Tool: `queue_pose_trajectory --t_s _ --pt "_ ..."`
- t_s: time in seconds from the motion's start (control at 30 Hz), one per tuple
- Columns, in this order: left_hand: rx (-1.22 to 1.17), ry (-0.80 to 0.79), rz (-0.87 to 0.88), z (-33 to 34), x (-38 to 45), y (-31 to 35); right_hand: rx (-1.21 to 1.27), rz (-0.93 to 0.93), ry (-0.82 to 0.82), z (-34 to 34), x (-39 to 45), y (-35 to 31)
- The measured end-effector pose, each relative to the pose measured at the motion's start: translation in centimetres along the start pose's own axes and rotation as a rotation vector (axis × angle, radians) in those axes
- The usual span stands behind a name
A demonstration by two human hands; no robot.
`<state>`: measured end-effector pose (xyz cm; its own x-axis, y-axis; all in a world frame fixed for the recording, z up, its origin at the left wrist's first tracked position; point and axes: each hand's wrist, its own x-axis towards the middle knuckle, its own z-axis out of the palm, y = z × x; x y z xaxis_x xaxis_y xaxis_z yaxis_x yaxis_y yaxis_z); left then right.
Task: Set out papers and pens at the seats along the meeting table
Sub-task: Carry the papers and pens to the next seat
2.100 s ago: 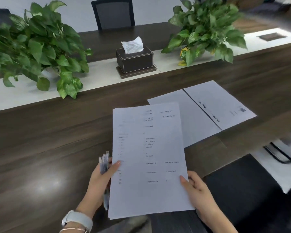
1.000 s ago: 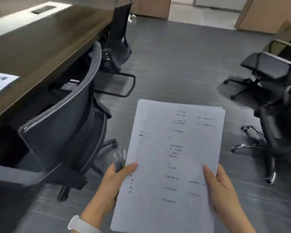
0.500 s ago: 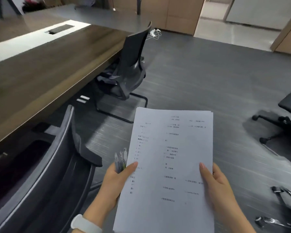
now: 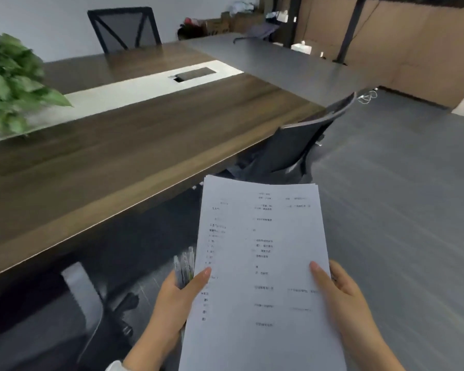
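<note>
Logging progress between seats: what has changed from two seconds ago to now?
The person has walked on from the seat with two sheets laid out to a bare stretch of table. Unchanged: left hand holds pens and paper stack; right hand steadies it.

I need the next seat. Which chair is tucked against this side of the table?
The grey-backed chair ahead, at the near table edge; the mesh chair stands across the table.
</note>
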<state>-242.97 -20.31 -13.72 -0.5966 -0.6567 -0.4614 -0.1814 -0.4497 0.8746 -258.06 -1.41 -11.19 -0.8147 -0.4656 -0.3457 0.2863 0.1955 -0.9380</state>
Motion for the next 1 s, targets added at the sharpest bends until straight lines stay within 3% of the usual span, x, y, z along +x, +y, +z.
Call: queue_pose_trajectory --t_s 0.2,0.53,0.67,1.0 --pt "-0.114 0.271 0.036 -0.9 11.0 5.5 -0.057 0.037 -0.210 6.7 15.5 -5.0" --pt "-0.067 0.452 0.095 -7.2 34.1 15.6 -0.239 0.001 -0.248 24.5 39.8 -12.1" --pt "-0.002 0.508 0.068 -9.3 39.7 17.7 -0.304 0.030 -0.258 29.5 46.2 -13.4" --pt "0.117 0.619 -0.077 -9.9 46.5 18.5 -0.494 0.047 -0.309 34.9 55.3 -11.8"
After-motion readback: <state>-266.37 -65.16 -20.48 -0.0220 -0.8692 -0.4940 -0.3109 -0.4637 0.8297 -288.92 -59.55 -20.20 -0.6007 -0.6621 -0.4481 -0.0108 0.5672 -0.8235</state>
